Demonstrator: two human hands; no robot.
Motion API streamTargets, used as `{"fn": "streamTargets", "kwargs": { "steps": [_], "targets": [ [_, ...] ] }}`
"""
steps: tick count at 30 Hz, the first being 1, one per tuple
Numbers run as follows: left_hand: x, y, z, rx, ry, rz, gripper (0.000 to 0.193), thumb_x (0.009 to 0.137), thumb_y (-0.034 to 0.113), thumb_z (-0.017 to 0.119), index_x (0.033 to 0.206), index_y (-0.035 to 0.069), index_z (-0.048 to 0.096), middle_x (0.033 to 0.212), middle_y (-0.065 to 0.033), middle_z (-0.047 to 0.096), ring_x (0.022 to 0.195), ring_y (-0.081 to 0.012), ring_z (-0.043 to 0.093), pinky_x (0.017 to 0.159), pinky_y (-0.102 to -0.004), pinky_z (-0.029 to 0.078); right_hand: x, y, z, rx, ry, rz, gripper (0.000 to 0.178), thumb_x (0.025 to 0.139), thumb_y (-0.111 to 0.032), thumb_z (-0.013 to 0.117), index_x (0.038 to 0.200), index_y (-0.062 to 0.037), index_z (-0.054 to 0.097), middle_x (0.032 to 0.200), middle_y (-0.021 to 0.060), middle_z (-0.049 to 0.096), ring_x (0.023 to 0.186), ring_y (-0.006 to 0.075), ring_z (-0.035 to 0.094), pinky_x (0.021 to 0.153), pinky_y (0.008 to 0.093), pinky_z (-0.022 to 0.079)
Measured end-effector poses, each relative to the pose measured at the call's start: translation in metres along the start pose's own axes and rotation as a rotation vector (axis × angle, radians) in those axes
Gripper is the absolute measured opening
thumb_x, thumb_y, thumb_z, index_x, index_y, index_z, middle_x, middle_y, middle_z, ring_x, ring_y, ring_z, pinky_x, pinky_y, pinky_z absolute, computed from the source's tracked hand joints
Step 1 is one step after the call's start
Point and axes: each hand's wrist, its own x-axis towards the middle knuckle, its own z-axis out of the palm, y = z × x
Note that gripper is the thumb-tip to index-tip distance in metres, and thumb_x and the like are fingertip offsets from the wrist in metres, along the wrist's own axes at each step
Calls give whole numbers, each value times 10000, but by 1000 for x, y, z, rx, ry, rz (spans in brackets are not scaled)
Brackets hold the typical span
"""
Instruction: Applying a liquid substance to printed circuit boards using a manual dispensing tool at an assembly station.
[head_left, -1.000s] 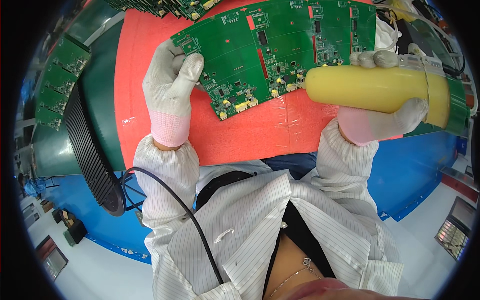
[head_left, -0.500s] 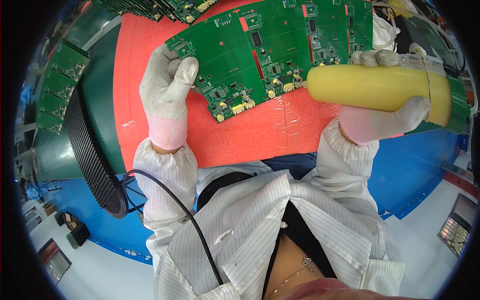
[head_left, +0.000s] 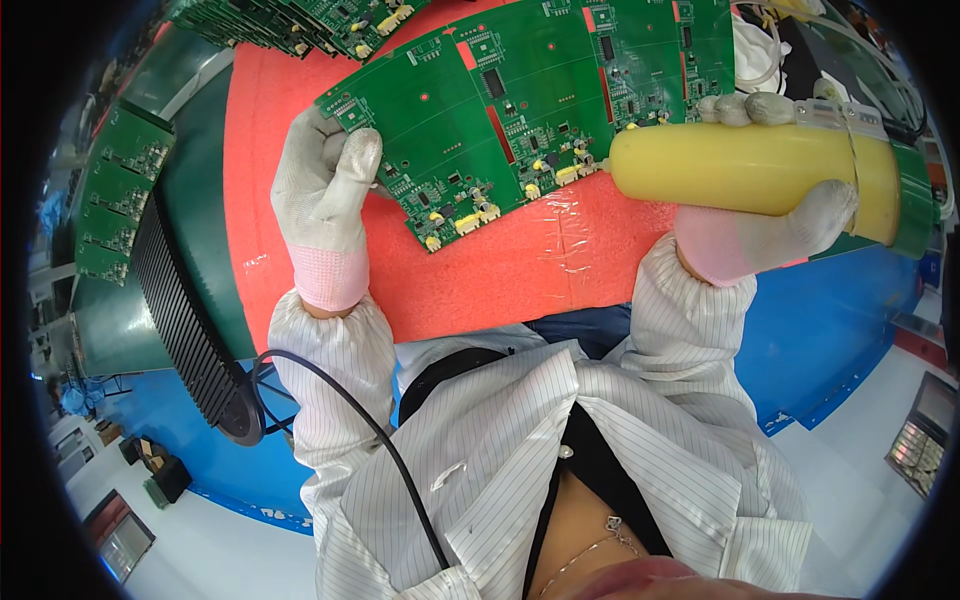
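Tilted steeper now, green circuit board (head_left: pixel 520 110) pinched by left fingers (head_left: pixel 355 165); right fingers (head_left: pixel 745 105) wrap yellow bottle (head_left: pixel 750 170).

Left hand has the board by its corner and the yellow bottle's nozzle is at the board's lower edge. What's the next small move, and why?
Probably ease the yellow bottle slightly left, so its nozzle sits over the yellow connectors along the green circuit board's near edge. The right hand grips the bottle with the tip just at that edge, and the left hand pinches the board's corner above the red mat.
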Motion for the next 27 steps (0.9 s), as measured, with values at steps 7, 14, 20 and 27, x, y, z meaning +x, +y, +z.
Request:
{"fn": "streamTargets", "kwargs": {
  "steps": [7, 14, 20, 27],
  "targets": [
    [0, -1, -2, 8, 8, 8, 489, 811, 268, 632, 1098, -80, 445, 796, -55, 584, 660, -94, 528, 589, -208, 416, -3, -1, 3, -79, 124, -27, 423, 939, -336, 298, 1158, 11, 401, 940, 243, 565, 719, 352, 590, 644, 430, 505],
    [1, -1, -2, 9, -5, 5, 479, 813, 259, 629, 1097, -81, 447, 792, -54, 581, 663, -95, 530, 593, -207, 419, 1, -5, 0, -108, 134, 9, 427, 939, -336, 313, 1191, 3, 379, 917, 218, 581, 694, 322, 598, 640, 411, 513],
    [0, 0, -1, 7, -1, 11, 443, 823, 251, 620, 1087, -67, 462, 788, -47, 574, 675, -86, 515, 606, -209, 413, 1, -5, 2, -150, 183, 19, 456, 924, -365, 364, 1215, -14, 370, 887, 197, 592, 678, 292, 604, 630, 391, 518],
    [1, -1, -11, 38, -6, 40, 418, 829, 259, 623, 1072, -50, 481, 768, -31, 552, 671, -69, 468, 610, -199, 381, 7, -16, 7, -141, 139, 44, 458, 901, -379, 427, 1201, -33, 400, 885, 203, 589, 667, 322, 574, 634, 453, 490]
  ]
}}
